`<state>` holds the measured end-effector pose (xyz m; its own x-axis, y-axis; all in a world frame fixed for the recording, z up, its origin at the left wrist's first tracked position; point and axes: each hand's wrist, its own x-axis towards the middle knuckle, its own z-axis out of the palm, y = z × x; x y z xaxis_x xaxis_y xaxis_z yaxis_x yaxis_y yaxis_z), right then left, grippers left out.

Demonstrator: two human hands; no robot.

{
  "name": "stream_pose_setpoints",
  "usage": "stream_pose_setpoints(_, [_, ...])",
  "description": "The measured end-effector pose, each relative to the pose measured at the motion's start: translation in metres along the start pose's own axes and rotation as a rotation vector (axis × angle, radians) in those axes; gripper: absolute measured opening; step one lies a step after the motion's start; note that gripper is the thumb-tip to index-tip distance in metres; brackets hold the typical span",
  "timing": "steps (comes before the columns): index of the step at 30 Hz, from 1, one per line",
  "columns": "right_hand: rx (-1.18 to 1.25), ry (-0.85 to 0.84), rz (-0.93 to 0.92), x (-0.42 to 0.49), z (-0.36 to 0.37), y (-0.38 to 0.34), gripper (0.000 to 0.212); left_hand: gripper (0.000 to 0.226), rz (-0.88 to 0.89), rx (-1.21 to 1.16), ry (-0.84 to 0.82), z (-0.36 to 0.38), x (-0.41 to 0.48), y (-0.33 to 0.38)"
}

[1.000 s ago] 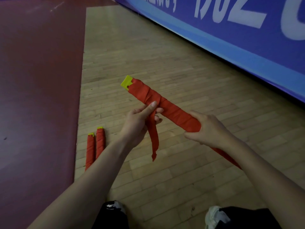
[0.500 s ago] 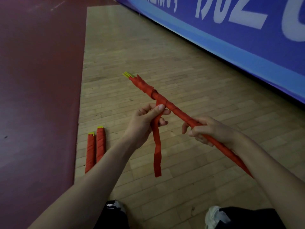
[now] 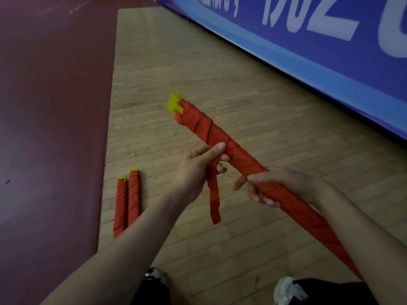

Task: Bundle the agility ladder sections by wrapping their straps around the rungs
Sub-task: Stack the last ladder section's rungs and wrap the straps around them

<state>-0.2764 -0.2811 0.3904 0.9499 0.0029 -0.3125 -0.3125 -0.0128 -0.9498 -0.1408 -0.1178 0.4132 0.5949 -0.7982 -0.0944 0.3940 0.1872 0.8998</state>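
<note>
Bundle [image 3: 204, 126] in left hand [image 3: 193, 170] and right hand [image 3: 284, 183], strap tail [image 3: 214, 201] above floorboards [image 3: 242, 243]

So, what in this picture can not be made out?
Head view only:
- Near end of the bundle: hidden behind the right arm.
- Where the loose strap leaves the bundle: covered by the left hand.
- White lettering on the banner: cut off by the top edge, blurred.

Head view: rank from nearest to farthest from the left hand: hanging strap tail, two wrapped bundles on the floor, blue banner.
1. Hanging strap tail: held in the left hand.
2. Two wrapped bundles: on the floor, to its left.
3. Blue banner: far right, at the back.
</note>
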Motion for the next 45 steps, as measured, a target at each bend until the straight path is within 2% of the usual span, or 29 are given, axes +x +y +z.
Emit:
stream_pose_setpoints(2, [-0.199, 0.053, 0.048, -0.001, 0.000, -0.006, 0.017, 0.019, -0.020, -0.001, 0.074, 0.001, 0.001, -0.003])
stream_pose_setpoints(3, [-0.232, 0.083, 0.060, -0.001, 0.000, -0.011, 0.019, 0.017, -0.025, -0.010, 0.112, 0.001, 0.003, -0.004])
stream_pose_setpoints(6, [-0.432, 0.276, 0.013, 0.002, 0.006, -0.019, 0.041, 0.013, -0.040, -0.071, 0.216, 0.002, 0.006, -0.005])
stream_pose_setpoints(8, [-0.767, 0.454, -0.006, 0.005, 0.015, -0.013, 0.059, 0.014, -0.040, -0.090, 0.260, 0.003, 0.007, -0.005])
stream_pose_setpoints(9, [-0.924, 0.538, -0.046, 0.006, 0.017, -0.010, 0.064, 0.015, -0.034, -0.093, 0.282, 0.002, 0.008, -0.005])
stream_pose_setpoints(11, [-1.076, 0.693, -0.185, 0.010, 0.017, -0.006, 0.064, 0.018, -0.016, -0.086, 0.310, 0.001, 0.009, -0.004])
stream_pose_setpoints(14, [-1.164, 0.700, -0.303, 0.015, 0.015, 0.002, 0.077, 0.015, -0.005, -0.082, 0.302, -0.001, 0.010, -0.005])
stream_pose_setpoints(21, [-1.109, 0.697, -0.293, 0.009, 0.003, 0.001, 0.084, 0.008, -0.064, 0.016, 0.239, -0.005, 0.010, -0.008])
stream_pose_setpoints(25, [-0.855, 0.673, -0.293, 0.005, 0.001, -0.007, 0.077, 0.012, -0.125, 0.012, 0.199, -0.005, 0.010, -0.007])
stream_pose_setpoints(31, [-0.509, 0.495, -0.224, -0.003, -0.004, -0.014, 0.061, 0.013, -0.120, -0.037, 0.051, -0.002, 0.006, -0.005])
stream_pose_setpoints(33, [-0.394, 0.402, -0.199, -0.005, -0.002, -0.017, 0.054, 0.017, -0.103, -0.031, 0.030, 0.000, 0.005, -0.005])
stream_pose_setpoints(36, [-0.239, 0.266, -0.190, -0.009, 0.000, -0.021, 0.054, 0.012, -0.068, -0.025, 0.017, 0.005, 0.004, -0.006])
stream_pose_setpoints(40, [-0.091, 0.134, -0.129, -0.006, 0.000, -0.020, 0.050, 0.015, -0.061, 0.041, 0.020, 0.006, 0.003, -0.008])
stream_pose_setpoints(45, [-0.025, 0.068, -0.070, -0.006, 0.005, -0.020, 0.048, 0.015, -0.076, 0.074, 0.041, 0.008, 0.002, -0.008])
